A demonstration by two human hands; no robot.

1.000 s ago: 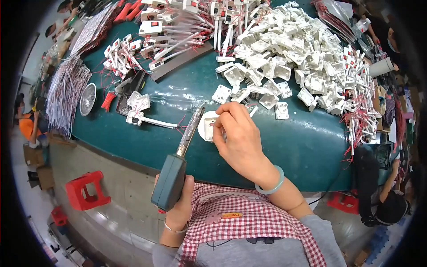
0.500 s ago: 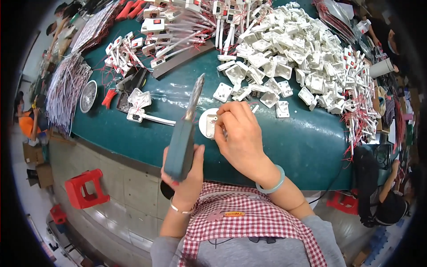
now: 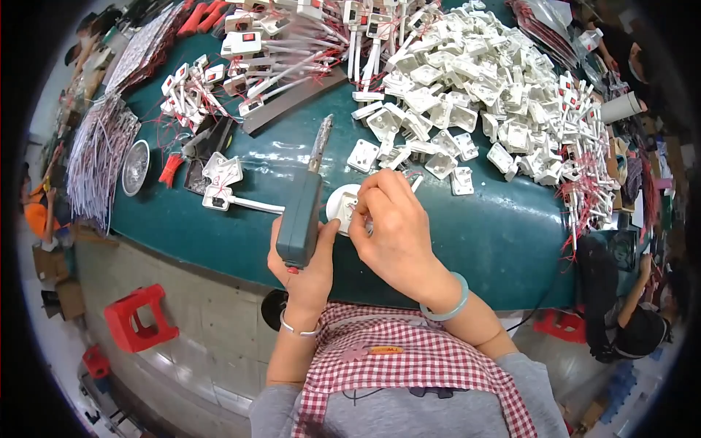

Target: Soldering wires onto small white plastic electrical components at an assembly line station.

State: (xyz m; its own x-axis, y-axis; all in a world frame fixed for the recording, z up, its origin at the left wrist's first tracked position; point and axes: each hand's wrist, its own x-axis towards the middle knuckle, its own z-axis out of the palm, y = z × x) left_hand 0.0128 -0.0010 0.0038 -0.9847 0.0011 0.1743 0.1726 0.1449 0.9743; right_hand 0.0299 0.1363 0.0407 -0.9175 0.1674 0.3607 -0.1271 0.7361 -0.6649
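Note:
My left hand is closed around a grey-green handheld power tool with a long metal shaft, much like an electric screwdriver. Its tip points away from me over the table. Beside it, my right hand has its fingers pinched together at a small open white plastic housing, which rests on a round white disc. What the fingertips pinch is hidden. Left of the tool lies an opened white switch box with red wires and a white cable running toward the tool.
A large heap of white plastic housings covers the far right of the green table. Wired switch assemblies lie beyond it, with more at far left. A metal bowl and cable bundles stand at the left edge.
The tool in my left hand has turned more upright and sunk slightly. My left thumb has come closer to the housing. My right hand stays pinched at it, shifted slightly.

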